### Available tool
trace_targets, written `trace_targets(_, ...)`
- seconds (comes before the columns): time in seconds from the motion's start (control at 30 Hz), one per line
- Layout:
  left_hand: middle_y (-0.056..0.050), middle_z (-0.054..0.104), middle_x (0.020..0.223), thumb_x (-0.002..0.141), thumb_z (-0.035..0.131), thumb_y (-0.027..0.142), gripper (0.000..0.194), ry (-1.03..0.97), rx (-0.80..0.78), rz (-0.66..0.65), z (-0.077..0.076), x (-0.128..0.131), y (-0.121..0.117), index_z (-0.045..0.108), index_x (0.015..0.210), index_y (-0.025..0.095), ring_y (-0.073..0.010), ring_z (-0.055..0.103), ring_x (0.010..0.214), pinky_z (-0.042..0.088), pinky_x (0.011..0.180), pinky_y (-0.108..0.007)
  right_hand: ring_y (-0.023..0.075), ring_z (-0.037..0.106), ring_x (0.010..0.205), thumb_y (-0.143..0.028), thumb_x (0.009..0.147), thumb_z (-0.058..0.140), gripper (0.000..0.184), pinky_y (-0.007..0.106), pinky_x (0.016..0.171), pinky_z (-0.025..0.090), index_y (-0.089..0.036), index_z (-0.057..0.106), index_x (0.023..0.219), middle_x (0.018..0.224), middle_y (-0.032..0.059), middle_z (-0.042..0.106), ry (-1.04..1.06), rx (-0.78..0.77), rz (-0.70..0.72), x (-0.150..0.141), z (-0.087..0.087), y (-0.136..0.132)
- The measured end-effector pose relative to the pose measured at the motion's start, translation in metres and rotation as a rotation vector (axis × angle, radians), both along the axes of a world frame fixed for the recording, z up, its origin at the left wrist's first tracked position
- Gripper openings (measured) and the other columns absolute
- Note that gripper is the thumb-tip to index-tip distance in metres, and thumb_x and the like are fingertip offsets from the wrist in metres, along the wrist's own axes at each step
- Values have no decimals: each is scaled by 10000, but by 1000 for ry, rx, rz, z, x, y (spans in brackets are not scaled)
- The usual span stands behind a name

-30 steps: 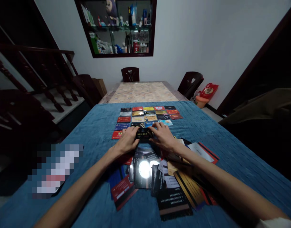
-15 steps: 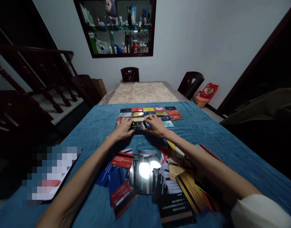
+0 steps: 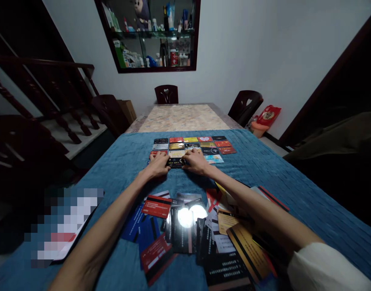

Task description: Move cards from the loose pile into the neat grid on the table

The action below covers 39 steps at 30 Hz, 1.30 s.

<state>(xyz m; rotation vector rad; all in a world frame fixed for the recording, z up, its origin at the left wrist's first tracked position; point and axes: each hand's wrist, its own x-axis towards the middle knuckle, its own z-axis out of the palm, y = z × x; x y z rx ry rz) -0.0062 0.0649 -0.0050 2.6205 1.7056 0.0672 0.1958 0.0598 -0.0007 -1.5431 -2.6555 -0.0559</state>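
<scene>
Between my two hands lies a black card (image 3: 175, 163) with gold lettering, in the near row of a card grid. The fingers of my left hand (image 3: 157, 165) are curled at its left edge. At its right edge, the thumb and fingers of my right hand (image 3: 196, 161) are closed on it. Just beyond it is a pale gold card (image 3: 176, 154). Light blue cards (image 3: 214, 159) show right of my right hand, and a red card (image 3: 159, 153) is partly covered by my left fingers. My hands hide parts of the near row.
A loose, overlapping pile of cards, among them a red card (image 3: 156, 206) and a gold card (image 3: 248, 250), lies near me under my forearms. A blurred flat device (image 3: 79, 226) is at the left. The blue cloth (image 3: 112, 161) covers the table's near part.
The black card was slightly raised and overlapped the card behind it. Now it lies lower and flatter, and more of the pale gold card shows. Both hands stay at its ends.
</scene>
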Motion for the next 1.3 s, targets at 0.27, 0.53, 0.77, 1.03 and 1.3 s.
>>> trace_targets(0.27,-155,580,1214,811,587,258,369,11,-10,-7,-5,-1,5,612,1172,188,-357,448,1204,343,975,-583,337,456,1190,-403,898,590,343,409,848,391,-250,686,1189,1262,114,631,-10,-31,-12,2,-3,4)
trace_targets(0.53,-136,590,1234,816,582,277,391,29,8,-46,-4,-3,4,582,1204,229,-340,444,1207,323,991,-564,342,452,1175,-371,875,587,348,434,856,392,-255,688,1188,1245,119,633,-22,-19,-7,0,-1,1)
trace_targets(0.77,-138,607,1199,810,588,256,381,2,10,-74,-3,-4,4,618,1189,229,-339,449,1192,300,1005,-575,340,438,1176,-347,869,582,320,443,869,371,-245,702,1148,1245,116,632,-36,-4,33,1,1,0)
trace_targets(1.03,-120,613,1169,793,598,246,336,-23,18,-72,-4,-3,5,657,1124,241,-343,447,1185,309,993,-582,335,436,1166,-332,876,577,267,436,866,349,-251,722,1085,1188,109,672,-56,21,66,-2,4,-2)
trace_targets(1.3,-120,621,1147,791,552,182,278,-37,76,-119,-5,1,-3,699,1022,231,-347,440,1179,314,987,-573,341,447,1148,-287,859,562,280,428,842,358,-246,736,1074,1158,119,682,-37,13,56,-4,2,-1)
